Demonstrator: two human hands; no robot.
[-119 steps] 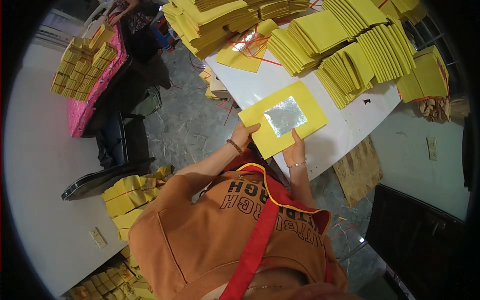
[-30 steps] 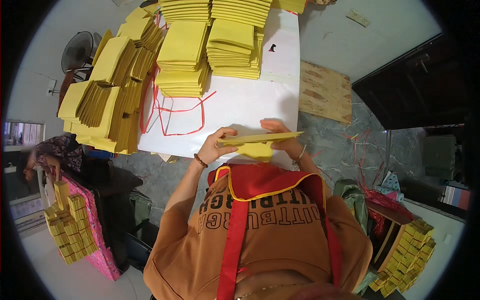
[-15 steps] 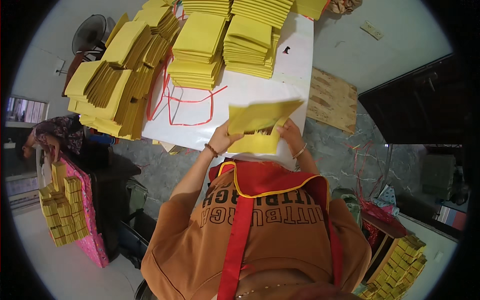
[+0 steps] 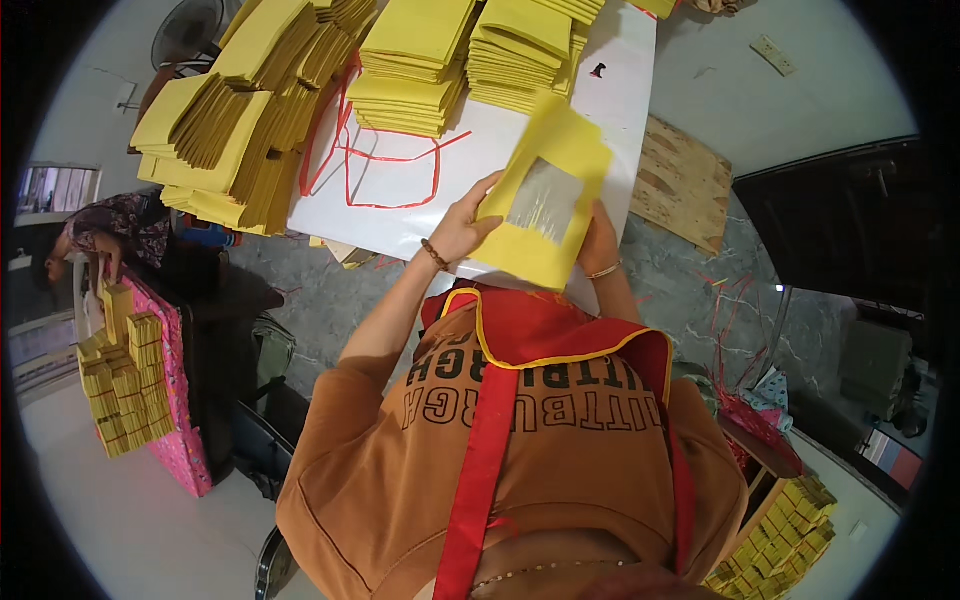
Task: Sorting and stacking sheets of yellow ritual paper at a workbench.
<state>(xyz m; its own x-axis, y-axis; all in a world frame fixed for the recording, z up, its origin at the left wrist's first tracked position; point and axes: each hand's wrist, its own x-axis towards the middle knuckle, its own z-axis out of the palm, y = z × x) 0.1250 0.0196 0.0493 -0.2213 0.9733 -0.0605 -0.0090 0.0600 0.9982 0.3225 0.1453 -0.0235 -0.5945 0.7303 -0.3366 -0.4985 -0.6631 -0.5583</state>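
Note:
A flat yellow paper bag (image 4: pixel 548 200) with a clear window hangs tilted over the table's near edge. My left hand (image 4: pixel 468 222) grips its left side, the thumb lying on the front near the window. At the opposite edge my right hand (image 4: pixel 600 246) holds it, with most of the fingers hidden behind. Beyond both hands, stacks of folded yellow paper (image 4: pixel 408 45) stand on the white tabletop (image 4: pixel 385 215). Left of the bag lies a loop of red plastic strapping (image 4: pixel 392 206) on that tabletop.
More yellow stacks (image 4: pixel 205 130) reach the table's left edge. At far left, a person (image 4: pixel 118 235) bends beside a pink-covered table (image 4: pixel 185 420) bearing yellow bundles (image 4: pixel 125 385). A plywood board (image 4: pixel 685 185) lies right of the table. More bundles (image 4: pixel 775 540) are piled at lower right.
The bag has swung from nearly flat to raised, so its window now faces me. Both hands have moved up slightly with it, and the whole view has shifted a little.

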